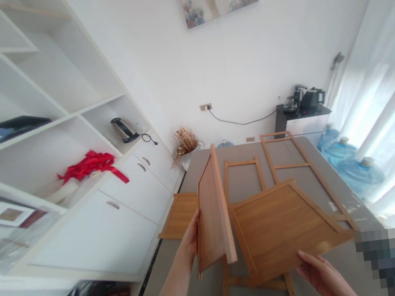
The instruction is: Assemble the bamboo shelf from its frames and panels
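Note:
My left hand (192,236) is closed on the side of a framed wooden panel (210,213), which stands nearly on edge above the table. In my right hand (316,267) is the near edge of a second wooden panel (284,223), tilted with its broad face up; the thumb lies on top and the fingers are mostly hidden beneath. Under and behind the panels, an open wooden frame (260,174) lies on the grey table (199,285), partly covered. A longer wooden frame (306,165) lies to its right. At the left, another wooden panel (180,216) rests flat, partly hidden.
White shelves and cabinets (128,198) line the left, holding a kettle (124,129) and red ribbon (90,165). Dried stalks (185,141) stand past the table's far left corner. Blue water bottles (359,172) stand along the right edge. A dark-topped cabinet (308,121) carries coffee equipment.

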`<state>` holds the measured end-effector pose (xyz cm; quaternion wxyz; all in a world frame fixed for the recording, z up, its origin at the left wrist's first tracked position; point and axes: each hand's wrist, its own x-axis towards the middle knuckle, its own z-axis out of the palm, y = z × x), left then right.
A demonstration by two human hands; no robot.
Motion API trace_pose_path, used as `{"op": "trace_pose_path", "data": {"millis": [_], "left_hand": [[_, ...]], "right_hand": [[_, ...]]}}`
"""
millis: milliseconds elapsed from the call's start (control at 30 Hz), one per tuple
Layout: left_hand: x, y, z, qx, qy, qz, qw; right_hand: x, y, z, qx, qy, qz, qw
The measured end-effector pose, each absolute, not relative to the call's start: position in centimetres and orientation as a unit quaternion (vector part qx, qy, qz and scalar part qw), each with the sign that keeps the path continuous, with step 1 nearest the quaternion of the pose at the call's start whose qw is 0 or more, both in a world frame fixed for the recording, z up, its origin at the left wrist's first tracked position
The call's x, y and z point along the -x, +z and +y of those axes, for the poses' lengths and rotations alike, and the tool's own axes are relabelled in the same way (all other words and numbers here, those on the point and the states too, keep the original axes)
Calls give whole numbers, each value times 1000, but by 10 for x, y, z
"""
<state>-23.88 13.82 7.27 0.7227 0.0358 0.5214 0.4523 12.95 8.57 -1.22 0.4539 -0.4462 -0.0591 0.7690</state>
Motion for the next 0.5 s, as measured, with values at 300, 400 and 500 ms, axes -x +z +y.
{"op": "trace_pose_path", "data": {"millis": [300, 400, 500], "left_hand": [[273, 49, 127, 29, 412, 543, 731], [290, 31, 122, 61, 428, 555, 711], [309, 10, 121, 57, 473, 614, 630]], "right_hand": [[-131, -16, 89, 478, 761, -88, 429], [-136, -18, 93, 482, 757, -100, 429], [-144, -21, 99, 501, 742, -129, 427]]}}
